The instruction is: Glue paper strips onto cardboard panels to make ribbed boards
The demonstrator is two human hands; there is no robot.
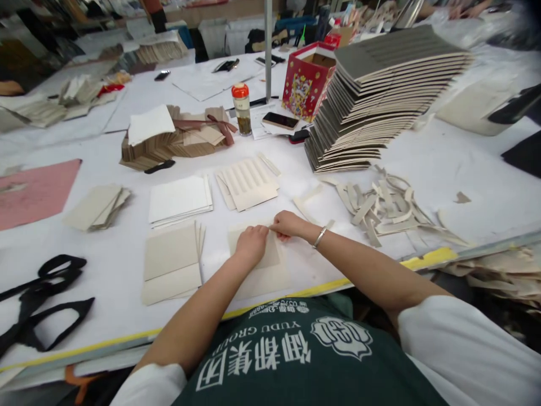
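Note:
A pale beige sheet (270, 279) lies flat near the table's front edge, with a slightly darker panel (271, 257) on top of it. My left hand (252, 246) rests over the panel, fingers curled and pressed together at its upper edge. Right beside it, my right hand (289, 224) pinches the sheet at the upper right, thumb and fingertips close to the left ones. What lies under the fingertips is mostly hidden. Left of my hands are stacked beige panels (171, 256) and white panels (181, 198). Ribbed beige pieces (248, 183) lie just beyond.
Cut strips (382, 206) are heaped to the right, before a tall fanned stack of dark-faced boards (380, 96). Large black-handled scissors (31, 301) lie far left. Behind are a bottle (242, 110), a phone (280, 120), a red box (307, 79) and a bundled brown stack (169, 141).

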